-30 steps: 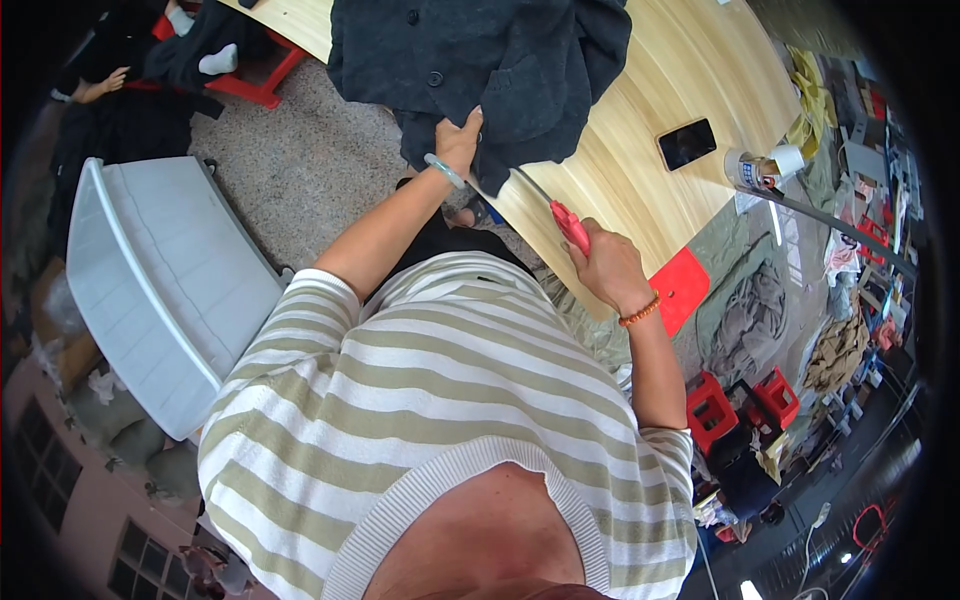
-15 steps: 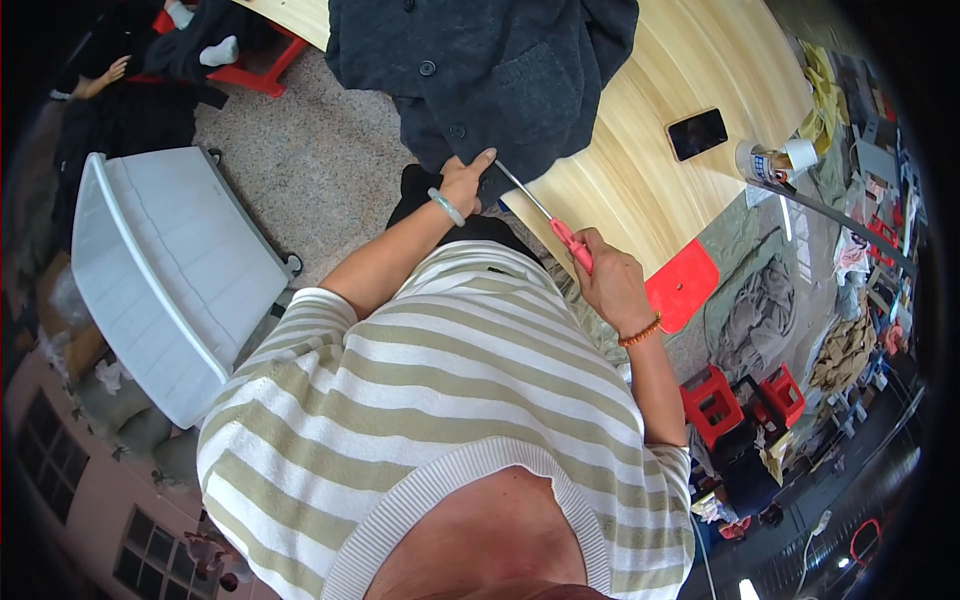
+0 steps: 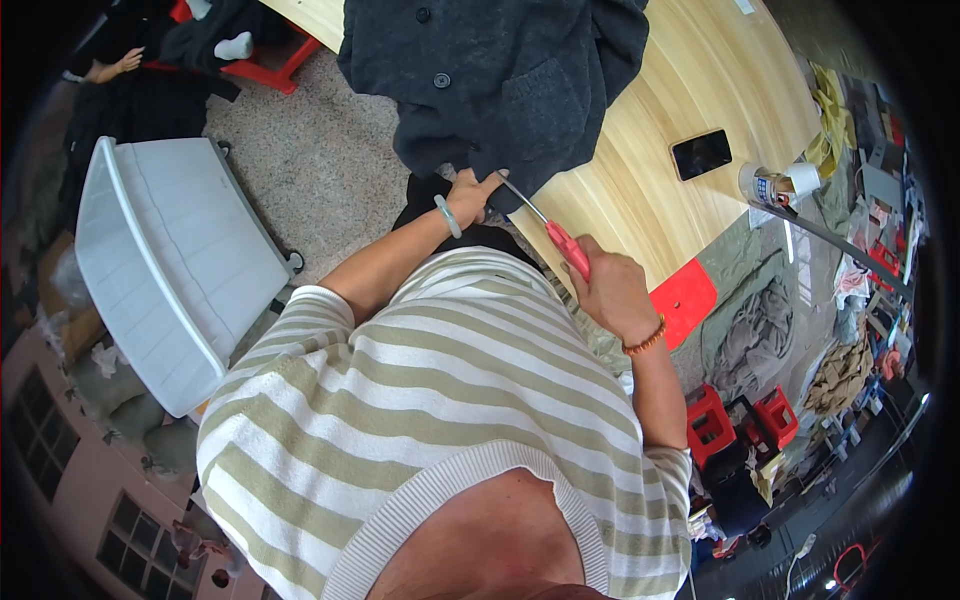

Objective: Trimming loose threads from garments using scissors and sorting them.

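A dark grey buttoned garment (image 3: 500, 85) with a patch pocket lies over the near edge of the wooden table and hangs off it. My left hand (image 3: 468, 200), with a pale bangle at the wrist, is closed on the garment's lower edge, thumb pointing right. In my right hand (image 3: 612, 290), fingers wrapped round its grip, is a red-handled tool (image 3: 568, 248) with a thin metal shaft. The shaft's tip meets the cloth right beside my left thumb. Whether the tip has a hook or a blade cannot be made out.
On the table (image 3: 640, 215) lie a black phone (image 3: 702, 155) and, by its right edge, a clear cup (image 3: 762, 186) of small items. A white wheeled bin (image 3: 185, 265) stands left. A red stool (image 3: 685, 300) sits under the table's near edge. Another person's hand (image 3: 128, 60) shows far left.
The garment's lower edge is drawn up and bunched more round my left hand. My right hand has tilted the tool slightly, its tip still at the left thumb. The view has shifted a little.
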`<control>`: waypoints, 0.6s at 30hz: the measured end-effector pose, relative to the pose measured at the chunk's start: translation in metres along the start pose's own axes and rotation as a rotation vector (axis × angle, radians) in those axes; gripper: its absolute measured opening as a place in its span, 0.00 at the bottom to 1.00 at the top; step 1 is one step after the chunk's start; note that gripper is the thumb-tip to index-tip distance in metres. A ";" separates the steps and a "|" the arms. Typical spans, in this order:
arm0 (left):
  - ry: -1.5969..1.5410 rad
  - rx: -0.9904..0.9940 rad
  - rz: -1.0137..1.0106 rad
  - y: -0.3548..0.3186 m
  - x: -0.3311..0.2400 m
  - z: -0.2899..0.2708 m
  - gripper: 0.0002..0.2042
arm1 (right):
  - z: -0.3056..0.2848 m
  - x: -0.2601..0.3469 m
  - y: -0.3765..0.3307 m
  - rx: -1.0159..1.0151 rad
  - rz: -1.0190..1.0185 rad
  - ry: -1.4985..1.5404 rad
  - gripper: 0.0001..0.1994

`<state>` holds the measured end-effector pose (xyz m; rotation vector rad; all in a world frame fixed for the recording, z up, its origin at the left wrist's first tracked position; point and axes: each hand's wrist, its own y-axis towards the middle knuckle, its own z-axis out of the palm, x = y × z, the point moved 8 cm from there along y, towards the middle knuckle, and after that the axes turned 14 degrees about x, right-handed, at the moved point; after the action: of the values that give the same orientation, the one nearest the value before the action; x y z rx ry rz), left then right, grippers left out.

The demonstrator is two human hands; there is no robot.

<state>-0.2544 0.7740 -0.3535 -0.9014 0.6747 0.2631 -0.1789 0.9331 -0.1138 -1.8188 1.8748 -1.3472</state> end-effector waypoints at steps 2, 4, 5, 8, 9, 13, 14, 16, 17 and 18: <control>0.057 0.009 0.115 0.004 -0.004 0.003 0.15 | -0.009 0.006 0.010 -0.068 -0.042 -0.022 0.12; 0.026 -0.006 0.123 0.004 -0.003 0.007 0.15 | -0.007 0.001 0.018 -0.064 -0.011 -0.030 0.13; -0.005 -0.026 0.147 0.005 -0.008 0.006 0.15 | -0.009 -0.002 0.023 -0.068 0.011 -0.050 0.13; -0.137 -0.059 0.141 0.001 -0.008 0.008 0.14 | 0.014 -0.017 0.007 0.099 0.003 -0.068 0.13; -0.163 -0.065 0.148 0.004 0.000 -0.001 0.14 | 0.020 -0.018 0.000 0.130 -0.029 -0.038 0.13; 0.040 -0.064 -0.005 -0.005 0.003 -0.024 0.17 | 0.032 -0.031 -0.016 0.185 -0.062 0.028 0.12; 0.120 0.080 -0.004 -0.020 -0.032 0.000 0.19 | 0.027 -0.040 -0.018 0.060 -0.031 0.089 0.12; 0.480 0.115 -0.094 -0.024 -0.054 -0.011 0.20 | 0.011 -0.042 -0.020 -0.076 -0.025 0.122 0.13; 0.531 0.137 0.044 -0.028 -0.099 -0.008 0.20 | 0.004 -0.045 -0.020 -0.124 -0.009 0.173 0.12; 0.570 -0.010 0.272 -0.030 -0.143 -0.021 0.21 | -0.001 -0.047 -0.019 -0.168 0.002 0.225 0.12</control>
<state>-0.3582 0.7482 -0.2516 -0.8980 1.3300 0.2511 -0.1558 0.9778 -0.1203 -1.8042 2.1623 -1.4886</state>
